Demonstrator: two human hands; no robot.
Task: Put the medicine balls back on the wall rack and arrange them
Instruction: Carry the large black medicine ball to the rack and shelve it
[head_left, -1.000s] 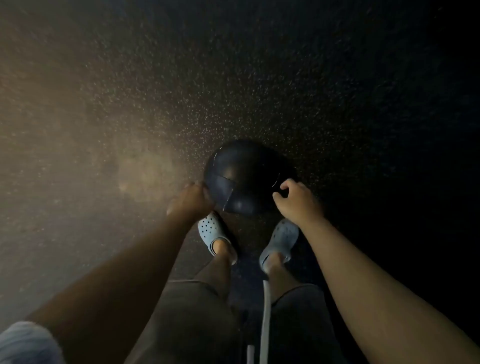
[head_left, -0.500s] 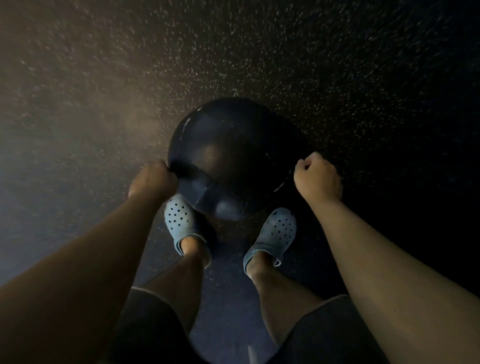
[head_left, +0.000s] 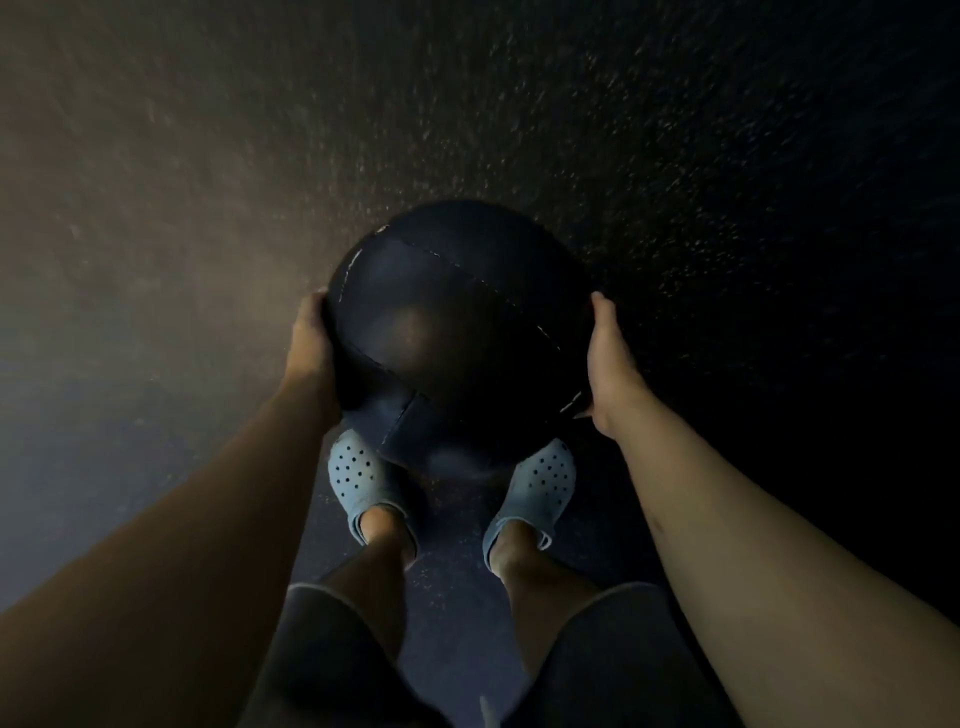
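both hands (head_left: 311, 348) (head_left: 610, 364) flat-palmed against medicine ball (head_left: 457, 322) sides, open speckled floor (head_left: 675, 156) all around

- The large, dark navy medicine ball (head_left: 457, 332) of smooth leather-like material has stitched seams between its panels.
- It is in the middle of the view, above the dark speckled floor (head_left: 675, 156).
- It is held on its left and right sides.
- Its lower edge covers the toes of two shoes.

Speckled floor (head_left: 675, 156) open all round; clogs (head_left: 358, 475) directly under medicine ball (head_left: 457, 332).
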